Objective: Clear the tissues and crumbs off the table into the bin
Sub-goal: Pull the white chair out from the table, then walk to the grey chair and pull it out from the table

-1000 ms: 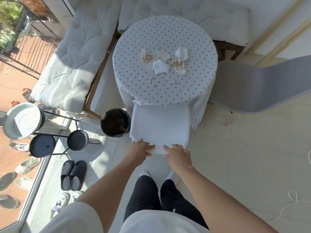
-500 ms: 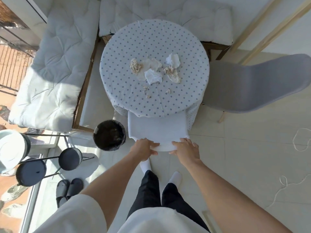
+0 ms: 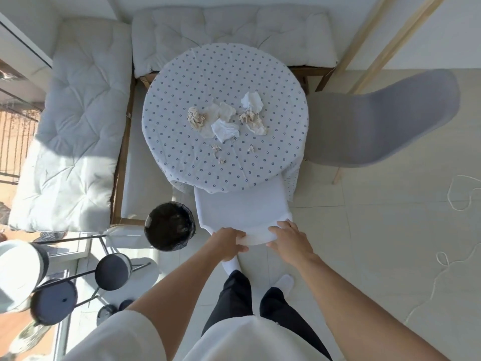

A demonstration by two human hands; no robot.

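Both hands grip the top edge of a white chair (image 3: pixel 242 212) tucked under the round bench (image 3: pixel 182 162): the left hand (image 3: pixel 229 243) curled over it, the right hand (image 3: pixel 290 239) with fingers spread on it. About five crumpled tissues (image 3: pixel 225 130) lie clustered at the bench's middle, three small crumbs (image 3: pixel 216 148) just nearer. The bin (image 3: pixel 169 226), one only, stands on the floor left of the chair. The tissues look light and soft, best pinched by their bunched folds; the crumbs will likely need sweeping.

Both bare arms reach forward and down from the white sleeves. Left hand (image 3: pixel 229 243) curls over the near edge of the white chair back (image 3: pixel 256 238), thumb beneath; right hand (image 3: pixel 290 239) lies on that edge just beside it, fingers spread.
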